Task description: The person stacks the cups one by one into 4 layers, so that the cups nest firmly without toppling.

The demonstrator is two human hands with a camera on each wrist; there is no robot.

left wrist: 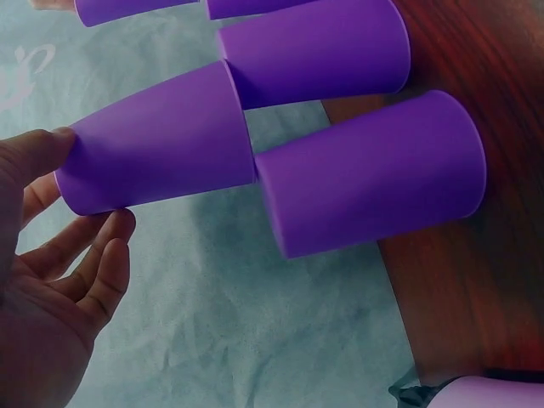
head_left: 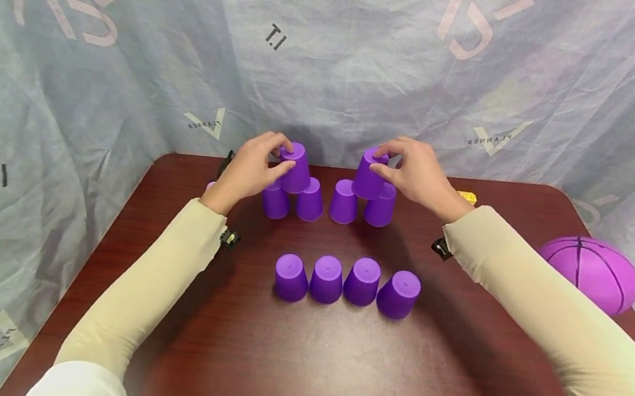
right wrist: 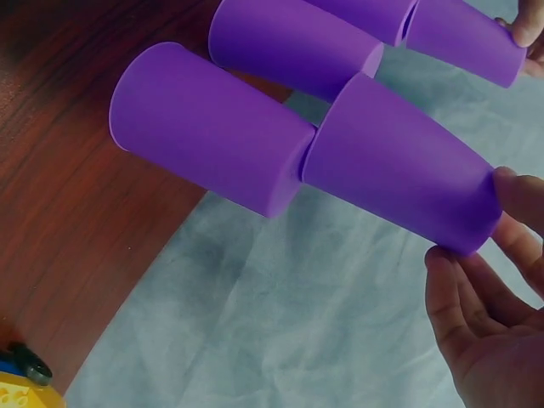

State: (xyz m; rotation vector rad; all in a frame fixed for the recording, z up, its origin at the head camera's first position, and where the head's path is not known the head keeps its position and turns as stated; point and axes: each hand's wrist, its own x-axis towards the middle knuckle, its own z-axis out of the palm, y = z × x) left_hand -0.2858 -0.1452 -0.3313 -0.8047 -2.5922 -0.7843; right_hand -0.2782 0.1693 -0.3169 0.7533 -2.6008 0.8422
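Note:
My left hand (head_left: pixel 253 168) pinches an upside-down purple cup (head_left: pixel 298 173) near its base, thumb on one side and fingers on the other. That cup's rim sits across two more upturned cups (head_left: pixel 276 201) at the back of the table, as the left wrist view shows. On the right, my right hand (head_left: pixel 417 173) pinches a matching purple cup (head_left: pixel 368 176) the same way. It bridges another pair of upturned cups (head_left: pixel 344 202). Closer to me, several purple cups (head_left: pixel 327 280) stand upside down in a side-by-side row.
A purple ball (head_left: pixel 591 272) with black lines lies at the table's right side. Behind my right wrist is a yellow block (head_left: pixel 467 197). A light purple thing with a black part (left wrist: pixel 493 393) shows beyond my left wrist. Grey printed cloth (head_left: pixel 333 62) hangs behind the brown table (head_left: pixel 297 372).

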